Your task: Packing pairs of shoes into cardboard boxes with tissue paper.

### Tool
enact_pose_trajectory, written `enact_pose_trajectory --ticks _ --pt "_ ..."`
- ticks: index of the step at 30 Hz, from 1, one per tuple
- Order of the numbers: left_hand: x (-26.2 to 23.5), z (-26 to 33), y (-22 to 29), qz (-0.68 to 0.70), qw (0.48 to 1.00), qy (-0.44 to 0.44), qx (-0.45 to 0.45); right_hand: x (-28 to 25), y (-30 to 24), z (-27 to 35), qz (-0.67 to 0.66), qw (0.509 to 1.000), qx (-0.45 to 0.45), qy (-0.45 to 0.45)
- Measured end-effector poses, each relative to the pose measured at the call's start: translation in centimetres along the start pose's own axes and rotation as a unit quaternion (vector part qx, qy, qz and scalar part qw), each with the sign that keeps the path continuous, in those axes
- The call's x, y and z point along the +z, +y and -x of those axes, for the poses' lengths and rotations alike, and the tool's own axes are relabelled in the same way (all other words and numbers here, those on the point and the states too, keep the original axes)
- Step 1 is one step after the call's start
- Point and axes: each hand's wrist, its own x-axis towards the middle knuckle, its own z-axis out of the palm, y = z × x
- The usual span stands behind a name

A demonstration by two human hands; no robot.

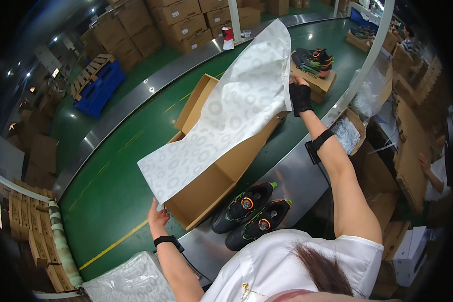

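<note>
Nearest: a stack of white wrapping paper [128, 282] at the lower edge, just left of the person's left forearm, which wears a black wristband.

Left hand [157, 217]: fingers pinched together on the near corner of a large white sheet of tissue paper [226, 108] printed with pale rings. Right hand [300, 95], in a black fingerless glove: closed on the far right edge of the same sheet. The sheet is stretched between both hands and held over an open brown cardboard shoebox [221, 171], hiding most of the box's inside. The box lies on the green conveyor belt [131, 166], its near end reaching the metal ledge [297, 181]; its lid flap stands open on the far left side.

On the metal ledge, just right of the box's near end: a pair of black shoes [251, 214] with green and orange trim, lying side by side and touching.

Farther along the belt: a second brown box [317, 80] with a black, green and orange pair on top, just beyond the right hand. A third similar box sits further off.

Far side: a small red and white container [227, 36] on the belt's rail. Beyond it, stacked brown cartons [176, 20] with small white labels. To the left, a blue pallet [99, 86] with a wooden pallet on it.

Right edge: flat cardboard sheets [410, 151] and another person's arm.
</note>
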Motion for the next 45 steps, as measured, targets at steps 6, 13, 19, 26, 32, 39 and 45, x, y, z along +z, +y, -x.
enact_pose_trajectory --ticks 6,13,19,26,32,39,45 --pt "0.1 1.5 -2.9 0.028 0.996 0.027 0.078 0.5 2.1 0.1 0.008 1.000 -0.005 -0.016" --pt "-2.8 4.8 -8.1 0.075 0.935 0.120 0.324 0.9 4.4 5.3 -0.213 0.973 0.055 -0.071" --pt "-3.7 6.5 -10.0 0.068 0.940 0.088 0.322 -4.5 -2.5 23.3 0.097 0.950 -0.088 -0.284" --pt "-3.7 6.0 -10.5 0.123 0.953 0.098 0.260 -8.5 -11.1 29.7 0.135 0.696 -0.119 -0.695" --pt "-3.9 3.7 -9.8 0.177 0.939 0.112 0.275 -6.4 -10.0 31.2 0.154 0.681 -0.192 -0.690" --pt "-10.1 -0.3 -12.1 0.129 0.926 0.167 0.313 3.5 -20.2 27.2 -0.298 0.713 0.206 -0.600" --pt "-6.8 4.7 -7.9 -0.147 0.835 0.344 0.404 14.2 -18.9 24.9 -0.062 0.850 0.087 -0.516"
